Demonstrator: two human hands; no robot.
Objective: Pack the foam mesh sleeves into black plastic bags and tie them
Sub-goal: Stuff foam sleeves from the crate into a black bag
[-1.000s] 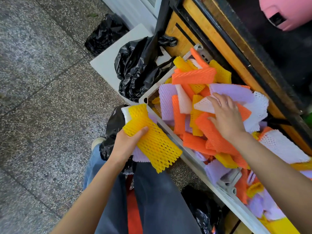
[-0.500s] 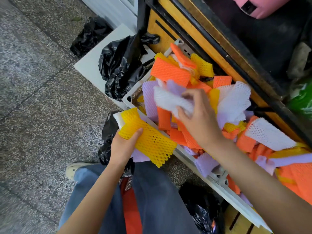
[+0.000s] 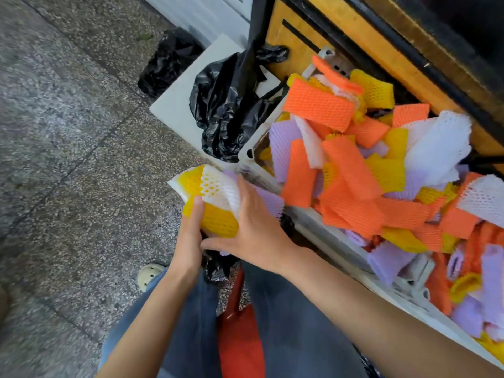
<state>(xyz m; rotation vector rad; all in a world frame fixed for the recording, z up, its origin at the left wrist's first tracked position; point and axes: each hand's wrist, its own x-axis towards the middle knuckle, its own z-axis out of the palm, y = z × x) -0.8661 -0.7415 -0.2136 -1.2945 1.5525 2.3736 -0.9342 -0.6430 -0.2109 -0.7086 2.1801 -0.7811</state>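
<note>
Head view: gathering underway. The left hand (image 3: pixel 188 241) grips a bundle of foam mesh sleeves (image 3: pixel 218 222) just left of the crate (image 3: pixel 327 233), thumb on top, while the right hand (image 3: pixel 256 233), fingers flat, presses a white sleeve (image 3: pixel 218 189) onto it. Next, likely, down into the black bag (image 3: pixel 218 264) beneath, once its mouth is found.

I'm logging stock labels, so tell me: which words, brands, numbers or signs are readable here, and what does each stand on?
None: no readable text shows anywhere in the head view.
The foam mesh sleeves are plain colours, no print.
The black plastic bag bears no label.
The yellow wooden panel shows only a dark slot, no lettering.
The white crate shows no legible marking.
</note>
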